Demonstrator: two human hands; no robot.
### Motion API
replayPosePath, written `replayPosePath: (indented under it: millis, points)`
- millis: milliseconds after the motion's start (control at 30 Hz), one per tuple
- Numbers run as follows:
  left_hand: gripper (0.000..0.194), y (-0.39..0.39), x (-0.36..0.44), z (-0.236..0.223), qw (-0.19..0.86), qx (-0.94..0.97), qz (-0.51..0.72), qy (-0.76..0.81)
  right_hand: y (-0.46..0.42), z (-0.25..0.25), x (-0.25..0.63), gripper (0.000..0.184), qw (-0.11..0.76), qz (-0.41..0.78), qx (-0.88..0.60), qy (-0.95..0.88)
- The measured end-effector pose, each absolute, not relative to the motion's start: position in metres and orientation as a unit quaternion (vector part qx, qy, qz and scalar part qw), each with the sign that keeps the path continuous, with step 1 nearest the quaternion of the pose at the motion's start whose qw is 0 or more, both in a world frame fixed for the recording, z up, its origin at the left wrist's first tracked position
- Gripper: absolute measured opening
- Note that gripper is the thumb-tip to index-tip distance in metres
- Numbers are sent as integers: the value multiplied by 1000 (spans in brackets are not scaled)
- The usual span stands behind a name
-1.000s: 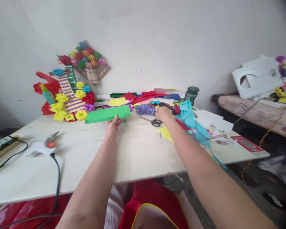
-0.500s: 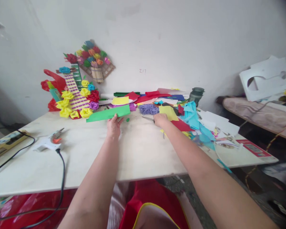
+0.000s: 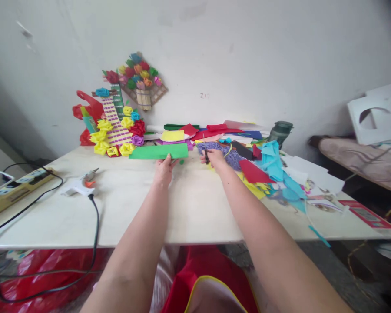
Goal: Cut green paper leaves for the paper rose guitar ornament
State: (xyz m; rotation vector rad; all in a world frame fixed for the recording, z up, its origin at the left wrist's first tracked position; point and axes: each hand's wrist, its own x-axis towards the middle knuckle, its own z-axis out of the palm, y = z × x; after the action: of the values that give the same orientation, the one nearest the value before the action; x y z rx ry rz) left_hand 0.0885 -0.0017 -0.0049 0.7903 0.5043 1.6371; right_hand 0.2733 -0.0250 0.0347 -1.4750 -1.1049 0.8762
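My left hand [image 3: 164,169] pinches the near edge of a long green paper strip [image 3: 159,151] and holds it just above the white table [image 3: 124,208]. Close to its right, my right hand [image 3: 214,159] is closed around a pair of scissors [image 3: 206,154], whose blades point up and away. The handles are hidden inside the fingers. A small green scrap [image 3: 181,162] lies on the table between the two hands.
A heap of coloured paper [image 3: 247,152] covers the back right, with a dark green jar [image 3: 280,130] behind it. Paper-flower crafts [image 3: 117,126] stand at the back left. A glue gun [image 3: 81,186] with a black cable and a power strip [image 3: 16,187] lie at the left.
My right hand reached the scissors by the paper heap, closed on them and carried them left toward the green strip. My left hand kept hold of the strip. The view turned left.
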Motion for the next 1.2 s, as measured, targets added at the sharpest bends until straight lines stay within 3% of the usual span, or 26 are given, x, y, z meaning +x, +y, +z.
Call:
replayPosePath:
  millis: [167, 433, 733, 1200]
  points:
    - [18, -1, 88, -7, 589, 344, 691, 238, -24, 17, 280, 17, 646, 523, -451, -326]
    - [20, -1, 89, -8, 594, 341, 678, 266, -23, 8, 304, 13, 702, 500, -408, -302]
    - [20, 1, 89, -11, 594, 357, 667, 271, -20, 3, 293, 19, 678, 492, -416, -354]
    - [12, 2, 91, -11, 596, 355, 664, 279, -27, 3, 275, 17, 585, 595, -392, -386]
